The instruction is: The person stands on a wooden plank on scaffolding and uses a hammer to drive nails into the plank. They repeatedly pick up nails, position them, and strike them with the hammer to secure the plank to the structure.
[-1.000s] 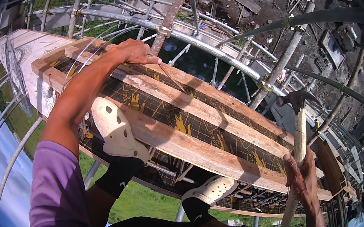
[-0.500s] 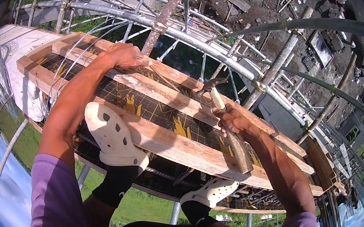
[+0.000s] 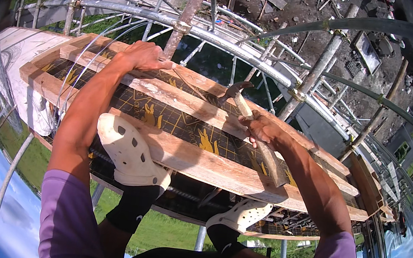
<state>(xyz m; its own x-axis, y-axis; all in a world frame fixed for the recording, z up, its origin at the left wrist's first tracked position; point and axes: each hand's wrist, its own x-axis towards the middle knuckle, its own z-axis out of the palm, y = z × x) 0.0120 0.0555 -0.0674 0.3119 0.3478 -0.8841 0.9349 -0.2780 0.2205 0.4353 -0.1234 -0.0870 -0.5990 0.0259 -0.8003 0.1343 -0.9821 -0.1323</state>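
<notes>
My right hand [image 3: 261, 128] is wrapped round the wooden handle of a claw hammer [image 3: 273, 164]. The rusty hammer head points away from me, above the far beam. Farther left, my left hand [image 3: 145, 57] is curled over the far timber of a long formwork panel [image 3: 187, 153]; its fingertips are partly hidden. Dark sheeting with yellow markings shows between the panel's pale timbers. From near the left hand a thin brown strip [image 3: 190, 84] slants across the panel; I cannot tell whether the hand holds it.
My left clog [image 3: 130, 150] presses against the near timber, and my right clog [image 3: 239, 218] stands below it by several rebars. Scaffold pipes [image 3: 193, 29] cross beyond the panel, high above rubble-strewn ground. Loose wires [image 3: 7, 76] hang at left; rebar ends [image 3: 378, 251] stick out at right.
The hammer and right hand have shifted slightly, the head rising a little and turning. My left hand has moved slightly up and stays curled at the far timber.
</notes>
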